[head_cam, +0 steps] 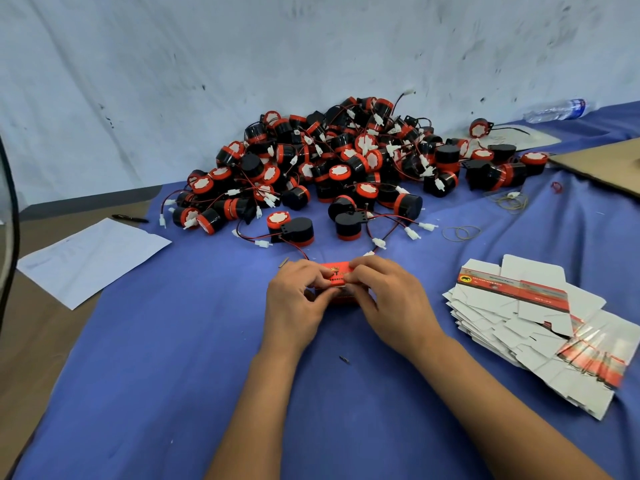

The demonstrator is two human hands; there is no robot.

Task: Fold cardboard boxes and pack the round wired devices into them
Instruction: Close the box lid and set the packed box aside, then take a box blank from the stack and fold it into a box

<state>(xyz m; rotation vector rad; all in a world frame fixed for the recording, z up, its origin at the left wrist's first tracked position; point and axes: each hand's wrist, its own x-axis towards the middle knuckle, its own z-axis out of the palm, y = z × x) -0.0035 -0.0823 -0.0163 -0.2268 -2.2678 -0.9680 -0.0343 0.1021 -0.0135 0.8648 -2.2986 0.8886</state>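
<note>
Step in hand: I am closing a small red box (337,284) on the blue-covered surface (173,358); by my reading the top flap is being tucked in.

Left hand (298,299): my fingers (320,277) are curled, pinching the box's left end and top edge.

Right hand (388,299): my fingers (360,271) are curled over the box's right end, pressing the flap against it.

Box: it sits between both sets of fingers, touching them, resting on the surface. Whether a device is already inside I cannot tell; a red wire (301,252) runs up to the box just beyond my left fingers.

Devices: the pile of round wired devices (329,168) lies beyond my fingertips, well apart; the closest device (294,230) stands near, just past the box.

Flat boxes: the stack of unfolded boxes (526,320) fans out to the right of my right fingers.

Next move: likely seating the flap fully, which calls for firm, even pressure so the card does not buckle, then setting the box aside.
</note>
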